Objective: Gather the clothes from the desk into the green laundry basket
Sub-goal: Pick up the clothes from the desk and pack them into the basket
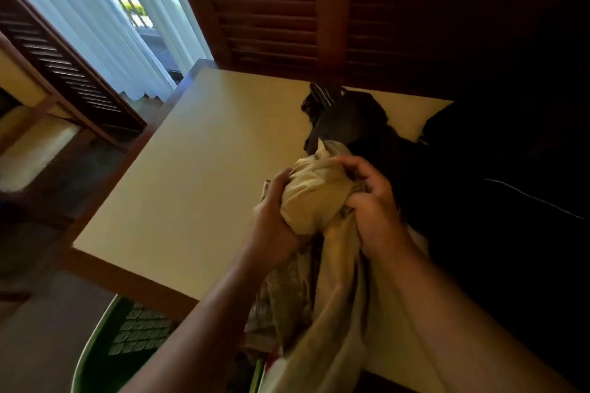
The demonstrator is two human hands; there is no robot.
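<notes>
Left hand [274, 217] and right hand [373, 201] clutch a bunched beige garment [313, 198] at the desk's [207, 153] near edge, above the green laundry basket [95, 344] near left. Dark clothes [351, 118] far right are not yet gathered.

The desk [198, 169] is filling the middle of the view. A bunched garment [314, 198] is sitting between the two hands over the desk's near side. The left hand [274, 220] is gripping it at its 9 o'clock side and the right hand [373, 210] at its 3 o'clock side. Its loose end is hanging towards 6 o'clock, past the desk edge. A heap of clothes [351, 118] is lying on the desk just behind the garment at 12 o'clock and spreading towards 3 o'clock. The laundry basket [95, 357] is standing on the floor at 7 o'clock from the hands, before the desk's near edge. A shutter [268, 19] is standing behind the desk at 12 o'clock, and a curtain [105, 25] is hanging at 10 o'clock.
</notes>
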